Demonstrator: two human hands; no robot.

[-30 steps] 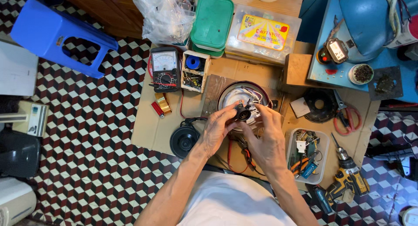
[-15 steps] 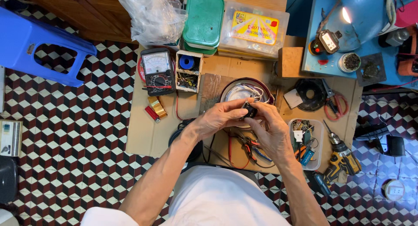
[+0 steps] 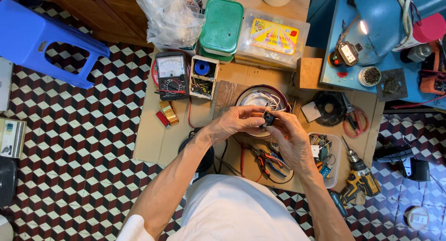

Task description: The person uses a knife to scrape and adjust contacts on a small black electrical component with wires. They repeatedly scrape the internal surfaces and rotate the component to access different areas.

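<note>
My left hand [image 3: 236,121] and my right hand [image 3: 291,134] meet over the cardboard sheet [image 3: 153,143], both pinching one small black electrical part [image 3: 268,118] between their fingertips. Right behind the hands sits a round appliance base [image 3: 260,98] with white wires coiled inside it. Red-handled pliers [image 3: 265,158] lie under my right wrist. A round black part [image 3: 204,153] shows below my left forearm, partly hidden by it.
An analog multimeter [image 3: 172,75], a small parts box [image 3: 204,76], a green-lidded container [image 3: 222,27], a clear plastic box [image 3: 273,40] and a plastic bag [image 3: 171,15] stand behind. Scissors [image 3: 354,118], a parts tray [image 3: 325,157] and a yellow drill [image 3: 357,176] lie right. A blue stool [image 3: 44,41] stands left.
The view has shifted, so the stool and floor items slid left and up. Both hands stay together on the small black part, now a little to the right of the appliance base.
</note>
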